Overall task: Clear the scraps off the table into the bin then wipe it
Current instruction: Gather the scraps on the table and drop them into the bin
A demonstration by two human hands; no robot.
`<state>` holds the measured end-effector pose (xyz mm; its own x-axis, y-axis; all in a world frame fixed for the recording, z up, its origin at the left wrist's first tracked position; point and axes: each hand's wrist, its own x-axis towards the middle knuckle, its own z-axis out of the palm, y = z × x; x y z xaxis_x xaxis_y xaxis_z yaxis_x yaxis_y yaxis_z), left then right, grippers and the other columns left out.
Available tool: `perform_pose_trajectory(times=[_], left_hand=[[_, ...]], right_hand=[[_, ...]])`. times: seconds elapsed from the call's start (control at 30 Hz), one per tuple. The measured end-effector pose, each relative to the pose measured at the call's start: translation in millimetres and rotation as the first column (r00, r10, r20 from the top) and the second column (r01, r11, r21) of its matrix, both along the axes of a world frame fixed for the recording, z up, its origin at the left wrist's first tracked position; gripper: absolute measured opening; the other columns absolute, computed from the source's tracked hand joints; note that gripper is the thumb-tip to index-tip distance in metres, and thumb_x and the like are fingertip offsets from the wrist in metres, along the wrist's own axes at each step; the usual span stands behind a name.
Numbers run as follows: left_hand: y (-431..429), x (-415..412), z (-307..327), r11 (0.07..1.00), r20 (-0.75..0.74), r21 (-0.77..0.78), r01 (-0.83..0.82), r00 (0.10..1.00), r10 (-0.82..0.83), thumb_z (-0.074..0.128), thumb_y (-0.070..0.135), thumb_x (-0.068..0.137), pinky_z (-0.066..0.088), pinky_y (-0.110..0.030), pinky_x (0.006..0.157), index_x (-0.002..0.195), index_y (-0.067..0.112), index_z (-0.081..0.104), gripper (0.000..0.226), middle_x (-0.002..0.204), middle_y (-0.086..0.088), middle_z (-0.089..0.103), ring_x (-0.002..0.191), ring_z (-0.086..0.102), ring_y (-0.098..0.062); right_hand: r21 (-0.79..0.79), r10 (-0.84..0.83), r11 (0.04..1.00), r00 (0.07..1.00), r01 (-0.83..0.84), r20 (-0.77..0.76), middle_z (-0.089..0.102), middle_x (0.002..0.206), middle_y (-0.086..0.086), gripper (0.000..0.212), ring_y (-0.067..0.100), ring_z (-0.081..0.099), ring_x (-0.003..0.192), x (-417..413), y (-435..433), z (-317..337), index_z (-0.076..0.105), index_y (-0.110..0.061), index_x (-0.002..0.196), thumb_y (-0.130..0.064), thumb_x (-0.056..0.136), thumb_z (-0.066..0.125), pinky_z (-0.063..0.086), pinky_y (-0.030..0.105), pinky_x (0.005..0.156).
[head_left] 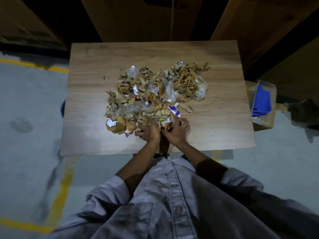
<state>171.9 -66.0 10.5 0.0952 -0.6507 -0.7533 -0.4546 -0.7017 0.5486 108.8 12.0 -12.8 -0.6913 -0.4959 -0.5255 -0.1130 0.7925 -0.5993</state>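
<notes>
Floor (25, 100) on our far left, grey and crossed by yellow lines (64, 180). A blue rounded thing (63, 107) peeks out from under the table's left edge; it is mostly hidden, so we cannot tell what it is.

Moving in, we reach the wooden table (96, 94), its left part bare wood. One small brown crumb (104, 77) lies alone, just left of the heap.

And now the scraps (155, 94): one wide heap across the table's centre, torn brown cardboard mixed with clear plastic film and a few white and coloured wrapper bits.

At the heap's near edge we have both hands, side by side and almost touching. Our left hand (148, 131) has its fingers curled down into the edge pieces, gripping brown bits against the tabletop. Just beside it, our right hand (177, 132) is bunched round a small clump of brown and white pieces, one finger sticking up towards a blue-and-white wrapper (174, 111). Both forearms reach out from the rolled sleeves of a pale button shirt (172, 195).

Right of the heap it is bare wood again. Past the table's right edge, down on the floor, sits a cardboard box (265, 121) with a clear tray (271, 87) in or on it, we cannot tell which. A blue cloth (262, 100) lies in that tray.
</notes>
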Motion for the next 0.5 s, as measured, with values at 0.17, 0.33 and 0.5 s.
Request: perform_pose_trajectory(times=[0.17,0.33,0.5], left_hand=[[-13,-5,0,0.997,-0.170,-0.060,-0.058,0.984,0.047,0.062,0.057,0.090,0.036,-0.056,0.115,0.160,0.028,0.027,0.083,0.165,-0.009,0.015,0.148,0.029,-0.038],[-21,22,12,0.984,0.152,-0.165,-0.061,0.985,0.086,0.050,0.070,0.094,0.016,-0.059,0.116,0.159,0.045,0.015,0.078,0.163,-0.018,0.011,0.149,0.016,-0.034],[-61,67,-14,0.902,0.294,-0.432,-0.024,0.941,0.166,0.058,0.065,0.090,0.015,-0.056,0.120,0.158,0.042,0.026,0.078,0.168,-0.013,0.014,0.152,0.018,-0.035]], right_hand=[[-0.157,0.134,0.981,0.981,-0.111,0.143,0.016,0.157,0.013,0.082,0.027,0.028,0.145,-22,-31,18,0.031,-0.020,0.158,-0.012,0.089,0.075,0.032,0.013,0.100],[-0.173,0.404,0.879,0.887,-0.444,-0.224,0.007,0.164,0.006,0.093,0.032,0.014,0.150,-40,-14,7,0.024,-0.031,0.158,-0.055,0.084,0.074,0.026,0.058,0.117],[0.045,0.542,0.829,0.781,-0.558,-0.310,-0.020,0.168,0.007,0.128,0.038,-0.009,0.156,-43,-4,-2,0.001,-0.047,0.157,-0.087,0.059,0.071,0.017,0.069,0.114]])
